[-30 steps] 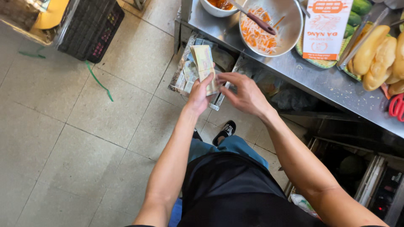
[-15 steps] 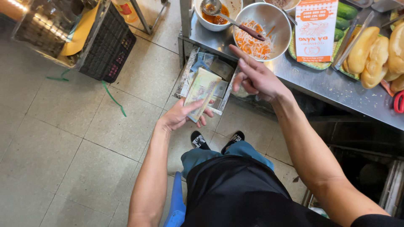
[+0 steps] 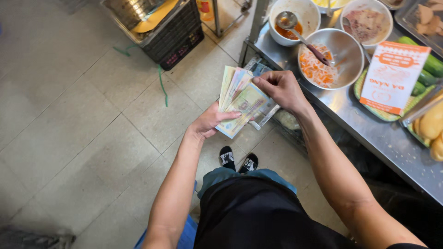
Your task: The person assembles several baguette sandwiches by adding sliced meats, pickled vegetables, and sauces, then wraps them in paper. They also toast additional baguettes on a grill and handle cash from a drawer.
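Since the earlier frame the right hand (image 3: pixel 281 87) has come back from the table to the banknotes (image 3: pixel 242 99), which are now fanned out at centre frame. The left hand (image 3: pixel 210 123) holds the fan from below, thumb pressed across the front note; the right hand's fingers are curled and pinch the notes' upper right edge. Behind the notes, more paper lies on a low shelf (image 3: pixel 267 115), partly hidden by them. At upper right, the steel table (image 3: pixel 350 108) carries a metal bowl (image 3: pixel 330 57) of shredded carrot, a white sauce bowl (image 3: pixel 295 20) with a ladle, an orange-and-white packet (image 3: pixel 392 76) and cucumbers (image 3: pixel 431 64). A black crate (image 3: pixel 173 32) stands at upper left on the tiled floor (image 3: pixel 74 129).
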